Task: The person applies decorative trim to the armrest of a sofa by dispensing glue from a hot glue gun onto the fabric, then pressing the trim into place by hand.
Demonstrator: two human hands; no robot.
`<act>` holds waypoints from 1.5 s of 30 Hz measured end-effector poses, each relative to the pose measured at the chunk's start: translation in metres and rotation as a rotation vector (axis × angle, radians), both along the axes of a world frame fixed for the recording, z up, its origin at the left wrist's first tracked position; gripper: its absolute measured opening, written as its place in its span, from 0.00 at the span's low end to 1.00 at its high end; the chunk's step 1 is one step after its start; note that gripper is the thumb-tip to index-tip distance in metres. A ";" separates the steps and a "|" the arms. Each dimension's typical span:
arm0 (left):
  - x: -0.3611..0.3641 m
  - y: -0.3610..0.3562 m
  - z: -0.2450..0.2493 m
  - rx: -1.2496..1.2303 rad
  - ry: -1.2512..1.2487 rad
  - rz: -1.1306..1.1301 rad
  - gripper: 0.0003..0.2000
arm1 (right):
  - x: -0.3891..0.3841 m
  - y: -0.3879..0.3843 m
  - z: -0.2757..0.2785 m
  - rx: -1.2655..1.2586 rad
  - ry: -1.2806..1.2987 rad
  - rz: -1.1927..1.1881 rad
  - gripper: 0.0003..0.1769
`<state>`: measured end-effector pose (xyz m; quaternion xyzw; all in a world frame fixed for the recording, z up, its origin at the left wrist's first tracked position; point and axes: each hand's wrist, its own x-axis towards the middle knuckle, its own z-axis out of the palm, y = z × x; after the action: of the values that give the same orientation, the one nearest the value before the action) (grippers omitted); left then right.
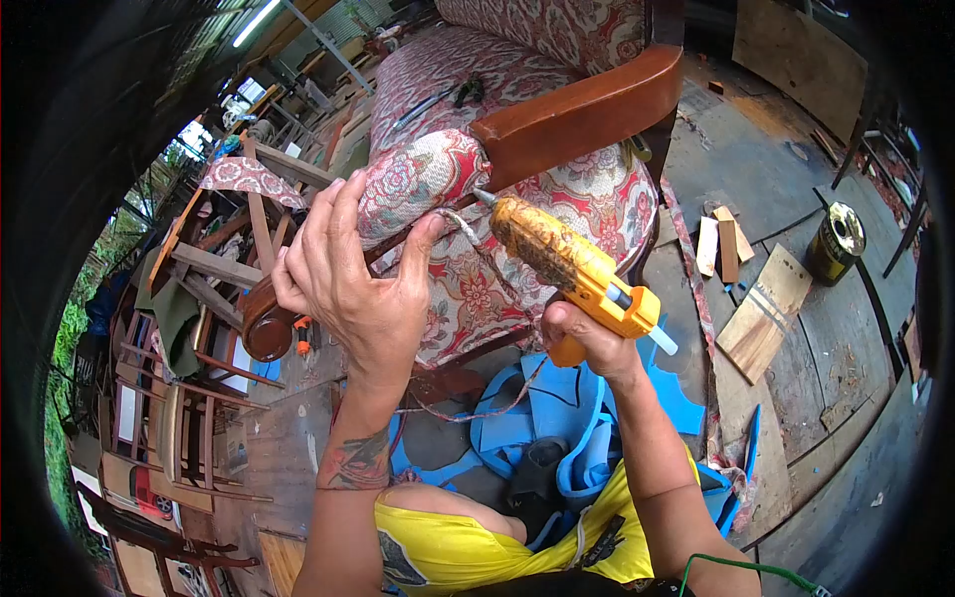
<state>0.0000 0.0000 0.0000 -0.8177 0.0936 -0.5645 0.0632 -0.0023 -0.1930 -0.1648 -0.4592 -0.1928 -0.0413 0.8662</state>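
Observation:
My right hand [594,343] is wrapped round the handle of a yellow hot glue gun [562,254], stained brown along its barrel. A white glue stick [662,341] sticks out of its back end. The nozzle points at the seam where the floral padded armrest [423,179] meets the brown wooden arm [582,114]. Against the near side of that pad lies my left hand [348,264], fingers stretched out and thumb apart. Close to the thumb tip, a braided trim cord [463,227] runs along the pad's lower edge and hangs down over the seat.
The floral sofa [477,90] fills the middle, with dark tools [468,92] on it. Blue foam scraps [527,408] lie below by my legs. Wooden boards [766,313] and an open can [836,244] are at right. Wooden chair frames [189,398] crowd the left.

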 end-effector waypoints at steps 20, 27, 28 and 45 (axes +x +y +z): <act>0.001 0.000 -0.001 0.003 -0.004 -0.011 0.37 | -0.005 0.002 0.000 0.077 -0.013 -0.015 0.12; 0.000 -0.001 0.000 -0.004 -0.009 -0.004 0.37 | -0.012 0.001 0.006 0.070 -0.007 -0.023 0.12; 0.001 -0.001 0.000 -0.004 -0.007 -0.007 0.37 | -0.015 0.000 0.011 0.054 0.003 -0.045 0.13; 0.001 0.000 0.000 -0.042 -0.009 -0.041 0.37 | -0.067 -0.008 0.078 -0.316 0.055 -0.286 0.14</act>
<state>0.0012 0.0001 -0.0001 -0.8141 0.0979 -0.5713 0.0349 -0.0691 -0.2011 -0.0864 -0.6129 -0.1063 -0.1204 0.7737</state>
